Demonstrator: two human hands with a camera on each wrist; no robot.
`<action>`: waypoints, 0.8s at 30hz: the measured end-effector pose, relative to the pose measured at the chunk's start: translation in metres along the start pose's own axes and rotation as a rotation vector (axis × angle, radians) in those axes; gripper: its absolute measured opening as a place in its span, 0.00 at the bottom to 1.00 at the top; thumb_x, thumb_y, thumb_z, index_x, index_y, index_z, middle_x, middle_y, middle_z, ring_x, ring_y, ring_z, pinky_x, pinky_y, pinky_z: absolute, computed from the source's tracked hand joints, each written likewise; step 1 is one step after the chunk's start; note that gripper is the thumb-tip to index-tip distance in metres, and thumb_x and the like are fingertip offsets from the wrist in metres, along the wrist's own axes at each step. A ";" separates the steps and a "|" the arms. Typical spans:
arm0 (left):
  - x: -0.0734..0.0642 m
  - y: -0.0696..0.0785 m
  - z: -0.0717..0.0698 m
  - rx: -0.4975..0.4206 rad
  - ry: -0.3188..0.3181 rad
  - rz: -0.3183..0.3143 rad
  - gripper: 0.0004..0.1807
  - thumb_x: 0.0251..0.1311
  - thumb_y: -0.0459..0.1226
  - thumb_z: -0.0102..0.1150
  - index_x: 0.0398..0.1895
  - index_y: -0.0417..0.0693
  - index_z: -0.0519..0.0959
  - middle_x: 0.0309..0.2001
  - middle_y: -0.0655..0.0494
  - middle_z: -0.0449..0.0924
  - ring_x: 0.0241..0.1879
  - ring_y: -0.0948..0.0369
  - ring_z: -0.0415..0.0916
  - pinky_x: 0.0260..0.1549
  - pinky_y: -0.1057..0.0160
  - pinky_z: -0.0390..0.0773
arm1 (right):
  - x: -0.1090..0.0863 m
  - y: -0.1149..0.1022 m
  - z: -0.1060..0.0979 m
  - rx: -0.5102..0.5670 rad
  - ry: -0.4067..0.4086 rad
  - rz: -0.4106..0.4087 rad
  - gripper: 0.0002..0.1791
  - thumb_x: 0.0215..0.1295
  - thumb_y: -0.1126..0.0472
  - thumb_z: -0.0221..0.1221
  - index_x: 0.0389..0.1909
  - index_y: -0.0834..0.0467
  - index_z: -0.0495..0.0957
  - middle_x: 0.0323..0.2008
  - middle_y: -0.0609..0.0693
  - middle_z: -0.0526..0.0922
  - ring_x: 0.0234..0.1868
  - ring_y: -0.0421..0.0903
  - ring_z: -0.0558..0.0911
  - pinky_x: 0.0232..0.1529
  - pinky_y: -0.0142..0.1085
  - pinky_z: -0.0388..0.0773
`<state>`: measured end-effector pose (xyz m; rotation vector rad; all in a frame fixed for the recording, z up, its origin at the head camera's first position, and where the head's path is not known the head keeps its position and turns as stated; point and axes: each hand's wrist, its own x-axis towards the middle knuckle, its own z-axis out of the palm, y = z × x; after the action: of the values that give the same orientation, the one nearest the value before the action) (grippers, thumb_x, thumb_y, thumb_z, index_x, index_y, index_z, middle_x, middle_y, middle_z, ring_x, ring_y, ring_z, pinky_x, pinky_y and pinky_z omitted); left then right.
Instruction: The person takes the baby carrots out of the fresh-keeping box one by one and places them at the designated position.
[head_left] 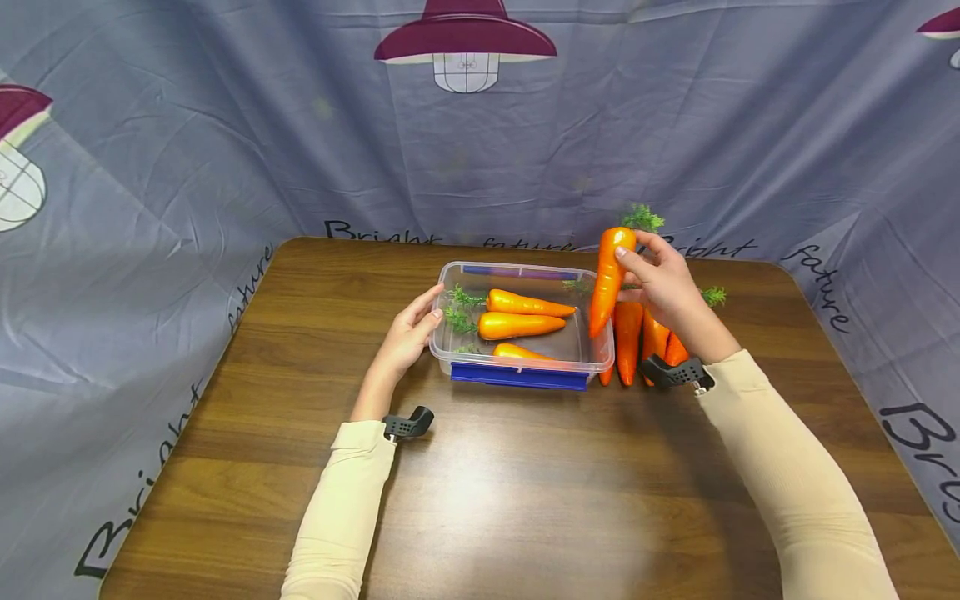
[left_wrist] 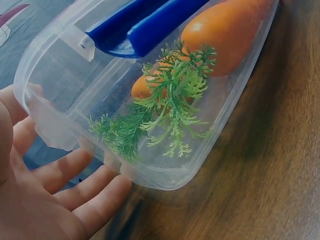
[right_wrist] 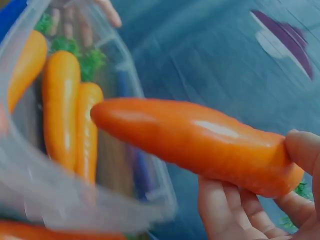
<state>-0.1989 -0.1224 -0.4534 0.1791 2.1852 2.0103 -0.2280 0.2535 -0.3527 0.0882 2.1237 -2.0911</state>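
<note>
My right hand [head_left: 663, 279] pinches an orange carrot [head_left: 611, 271] near its thick, leafy end, thumb on one side and fingers on the other. The carrot slants tip-down above the right end of a clear plastic box [head_left: 525, 364]. In the right wrist view, the held carrot [right_wrist: 195, 142] is apart from the carrots in the box. My left hand [head_left: 408, 333] touches the box's left end, its fingers fairly straight along the outer wall in the left wrist view. Three carrots [head_left: 521, 326] lie inside, green tops [left_wrist: 175, 100] toward my left hand.
Several more carrots [head_left: 628, 342] lie on the wooden table [head_left: 487, 483], right of the box and partly under my right hand. A blue clip [head_left: 517, 377] runs along the box's front. Behind the table hangs a grey-blue printed cloth [head_left: 300, 125].
</note>
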 end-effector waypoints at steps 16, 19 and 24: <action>0.001 -0.001 0.000 0.003 0.001 -0.011 0.28 0.78 0.36 0.45 0.79 0.50 0.61 0.80 0.40 0.54 0.78 0.43 0.57 0.66 0.37 0.72 | -0.024 0.026 -0.104 0.066 0.052 0.139 0.24 0.73 0.54 0.60 0.64 0.49 0.61 0.34 0.39 0.83 0.29 0.39 0.85 0.28 0.32 0.85; 0.001 -0.002 0.000 -0.002 -0.003 -0.008 0.28 0.78 0.36 0.45 0.79 0.49 0.61 0.80 0.39 0.54 0.78 0.43 0.57 0.66 0.38 0.72 | -0.027 0.037 -0.123 0.004 0.096 0.172 0.36 0.73 0.52 0.61 0.73 0.52 0.53 0.33 0.37 0.82 0.29 0.38 0.84 0.28 0.32 0.85; 0.001 -0.002 -0.001 -0.006 -0.002 -0.006 0.28 0.78 0.36 0.45 0.79 0.49 0.61 0.80 0.39 0.53 0.78 0.43 0.56 0.66 0.38 0.72 | -0.033 0.052 -0.148 -0.091 0.148 0.229 0.52 0.73 0.50 0.60 0.82 0.61 0.35 0.30 0.32 0.80 0.28 0.35 0.82 0.29 0.31 0.85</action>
<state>-0.2000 -0.1233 -0.4553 0.1742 2.1755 2.0125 -0.1977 0.4040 -0.3976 0.4654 2.1688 -1.9079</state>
